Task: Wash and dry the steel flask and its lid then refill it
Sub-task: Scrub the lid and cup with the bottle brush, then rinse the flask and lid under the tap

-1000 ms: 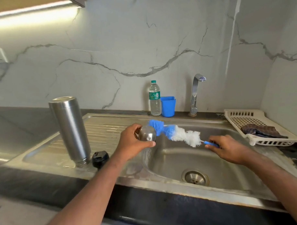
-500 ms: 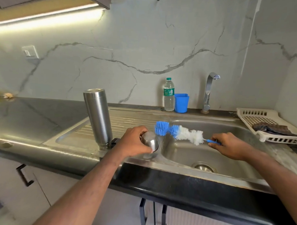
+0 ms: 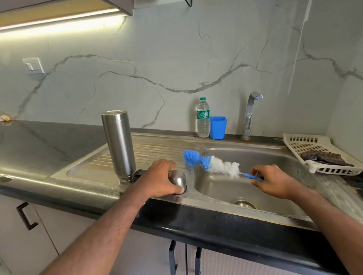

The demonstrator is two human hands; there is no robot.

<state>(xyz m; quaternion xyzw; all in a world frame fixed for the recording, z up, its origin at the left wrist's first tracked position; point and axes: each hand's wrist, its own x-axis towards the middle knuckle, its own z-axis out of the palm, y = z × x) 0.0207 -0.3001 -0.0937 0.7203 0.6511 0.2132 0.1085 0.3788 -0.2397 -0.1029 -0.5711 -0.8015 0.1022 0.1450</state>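
Steel sink [image 3: 263,193] front rim, left hand [image 3: 160,178] fingers curled round lid [image 3: 178,181], right hand [image 3: 271,178] pinching brush [image 3: 212,164]

One head-worn wide-angle camera is looking forward and down from standing height, facing the grey-veined white marble wall [image 3: 179,61]. It is sitting close enough that both forearms are reaching in from the bottom edge. The dark stone bench [image 3: 38,140] and stainless steel sink basin [image 3: 278,161] are filling the middle, bowed by the lens.
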